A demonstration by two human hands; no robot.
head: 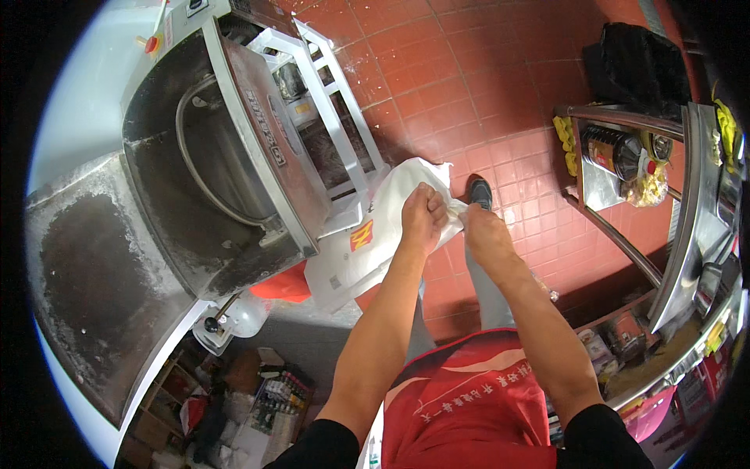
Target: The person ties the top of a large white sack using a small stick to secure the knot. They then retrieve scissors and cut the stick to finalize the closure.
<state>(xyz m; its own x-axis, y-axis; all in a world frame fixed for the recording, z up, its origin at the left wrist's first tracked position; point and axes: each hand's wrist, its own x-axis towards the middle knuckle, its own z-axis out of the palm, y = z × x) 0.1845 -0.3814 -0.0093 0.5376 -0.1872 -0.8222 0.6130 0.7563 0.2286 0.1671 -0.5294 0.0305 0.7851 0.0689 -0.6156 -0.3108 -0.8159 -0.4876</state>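
A white woven sack (384,228) with a red and yellow mark and some writing stands on the floor before me, leaning close to the mixer's front. My left hand (426,217) is closed in a fist on the gathered edge of the sack. Beside it, my right hand (489,237) pinches the same edge, and the material is bunched between the two. What is inside the sack cannot be seen. To the left is a horizontal dough mixer (275,146), its steel bowl (234,158) uncovered, with a curved mixing bar (186,138) inside.
A white metal frame (331,88) adjoins the mixer. Below the mixer's corner lies something red (287,284). At right stands a steel table (688,234) with a dark bottle (612,153) on its lower shelf. My shoe (480,192) rests on red floor tiles (433,76).
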